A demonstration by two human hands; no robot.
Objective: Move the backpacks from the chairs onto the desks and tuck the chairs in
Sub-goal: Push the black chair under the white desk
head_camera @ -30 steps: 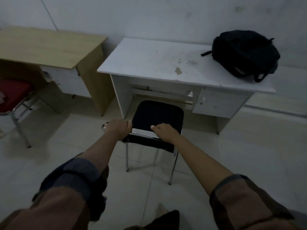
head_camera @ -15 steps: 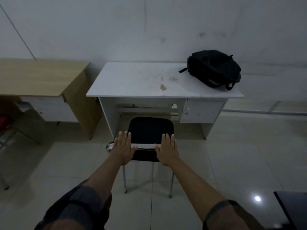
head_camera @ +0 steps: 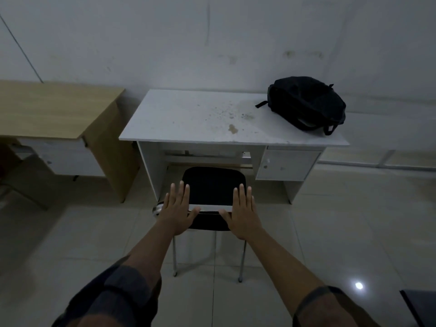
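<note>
A black backpack (head_camera: 306, 103) lies on the right end of the white desk (head_camera: 188, 119). In front of the desk stands a black chair (head_camera: 213, 185) with metal legs, its seat partly under the desk's front edge. My left hand (head_camera: 175, 208) and my right hand (head_camera: 243, 212) are flat and open, fingers spread, over the top of the chair's backrest, holding nothing. Whether the palms touch the backrest is unclear.
A wooden desk (head_camera: 54, 109) stands to the left of the white one, against the wall. The white desk has a small cabinet door (head_camera: 283, 165) on its right side. A dark object's corner (head_camera: 420, 308) shows at the bottom right. The floor is pale tile.
Both hands let go of the chair's backrest and opened flat. The chair now sits closer under the white desk. The view rose and backed away; the red chair at left left the frame.
</note>
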